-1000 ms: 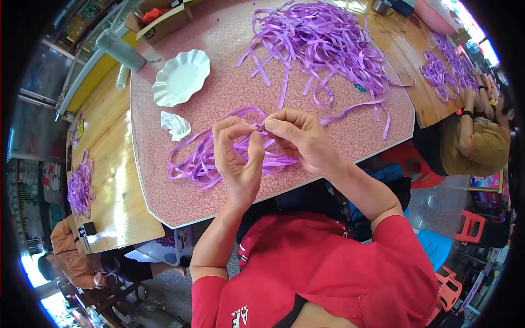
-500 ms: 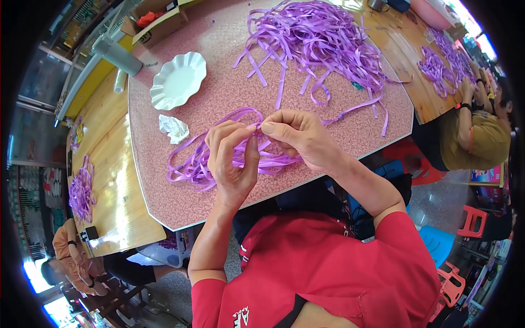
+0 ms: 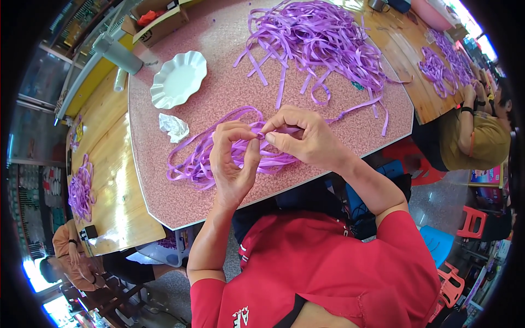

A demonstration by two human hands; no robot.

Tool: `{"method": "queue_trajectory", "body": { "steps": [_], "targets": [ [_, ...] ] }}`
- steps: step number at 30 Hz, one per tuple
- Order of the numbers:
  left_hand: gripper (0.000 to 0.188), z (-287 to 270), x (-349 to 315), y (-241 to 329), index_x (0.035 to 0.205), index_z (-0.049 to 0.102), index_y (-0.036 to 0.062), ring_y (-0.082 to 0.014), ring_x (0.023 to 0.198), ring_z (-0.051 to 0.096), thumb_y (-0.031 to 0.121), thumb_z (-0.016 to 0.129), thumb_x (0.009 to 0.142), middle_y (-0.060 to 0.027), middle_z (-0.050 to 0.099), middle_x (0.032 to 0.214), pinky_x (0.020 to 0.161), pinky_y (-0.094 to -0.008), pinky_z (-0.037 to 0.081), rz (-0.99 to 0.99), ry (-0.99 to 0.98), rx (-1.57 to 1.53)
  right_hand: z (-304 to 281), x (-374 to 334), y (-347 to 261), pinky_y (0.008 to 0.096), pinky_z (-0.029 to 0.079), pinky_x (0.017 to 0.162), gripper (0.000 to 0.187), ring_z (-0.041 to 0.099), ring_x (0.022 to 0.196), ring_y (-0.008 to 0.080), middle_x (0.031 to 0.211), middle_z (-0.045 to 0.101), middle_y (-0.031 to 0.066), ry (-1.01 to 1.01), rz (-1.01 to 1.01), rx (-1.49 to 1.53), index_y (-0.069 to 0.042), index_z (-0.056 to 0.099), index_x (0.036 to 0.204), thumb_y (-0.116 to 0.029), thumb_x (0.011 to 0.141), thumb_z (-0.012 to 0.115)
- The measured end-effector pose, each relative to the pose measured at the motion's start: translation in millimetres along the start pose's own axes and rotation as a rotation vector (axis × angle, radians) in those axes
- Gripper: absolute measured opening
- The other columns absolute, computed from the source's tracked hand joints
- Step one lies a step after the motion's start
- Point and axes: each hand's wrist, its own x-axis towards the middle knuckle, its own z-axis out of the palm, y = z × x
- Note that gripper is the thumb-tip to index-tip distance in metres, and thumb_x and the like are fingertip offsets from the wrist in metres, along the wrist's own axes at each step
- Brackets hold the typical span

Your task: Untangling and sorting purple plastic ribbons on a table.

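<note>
Between my fingertips runs a purple ribbon (image 3: 291,130), pinched above the pink speckled table (image 3: 219,98). My left hand (image 3: 234,158) grips it with thumb and fingers closed together. Right beside it, my right hand (image 3: 306,139) pinches the same ribbon, its fingertips almost meeting those of the left. Exactly what sits between the tips is too small to make out. Under my hands lies a loose, looped heap of purple ribbon (image 3: 191,164). From my right hand a strand leads off toward a much larger tangled pile of purple ribbon (image 3: 317,38) at the far side.
A white scalloped plate (image 3: 179,80) and a crumpled white tissue (image 3: 174,128) lie to the left. Beyond stand a grey-green bottle (image 3: 117,53) and a cardboard box (image 3: 156,24). Co-workers sit at wooden tables left (image 3: 109,202) and right (image 3: 407,60), with more purple ribbon there.
My fingertips have shifted slightly down and the thumbs have dropped lower on the pinched ribbon. The heap and the large pile look unchanged.
</note>
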Motion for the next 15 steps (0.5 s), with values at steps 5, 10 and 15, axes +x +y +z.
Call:
{"method": "queue_trajectory", "body": {
  "steps": [5,10,15],
  "targets": [
    [0.013,0.9,-0.7,2.0,0.092,0.058,0.0018,-0.0222,0.093,0.058,-0.001,0.065,0.082,-0.0111,0.059,0.096,0.088,-0.0341,0.044,-0.122,-0.027,-0.139,-1.8,-1.6,-2.2,0.02,0.039,0.06,0.012,0.051,0.072,0.0026,0.084,0.056,-0.0026,0.016,-0.008,-0.072,-0.004,0.072,0.099,-0.008,0.088,0.072],
    [0.013,1.6,-1.6,2.0,0.091,0.059,0.0027,-0.0236,0.094,0.059,-0.001,0.066,0.081,-0.0116,0.061,0.095,0.088,-0.0355,0.045,-0.082,-0.048,-0.061,-5.1,-2.9,-9.7,0.0207,0.038,0.059,0.013,0.05,0.07,0.0026,0.083,0.055,-0.0025,0.012,0.066,-0.089,-0.005,0.074,0.098,-0.009,0.086,0.075],
    [0.016,4.9,-2.0,2.5,0.091,0.06,0.0039,-0.0246,0.093,0.06,-0.003,0.067,0.079,-0.0113,0.062,0.095,0.087,-0.0364,0.045,-0.066,-0.055,-0.021,-5.1,-2.1,3.1,0.0202,0.036,0.057,0.014,0.049,0.07,0.0016,0.081,0.055,-0.004,0.007,0.047,0.063,-0.003,0.073,0.099,-0.008,0.086,0.074]
  ]
}}
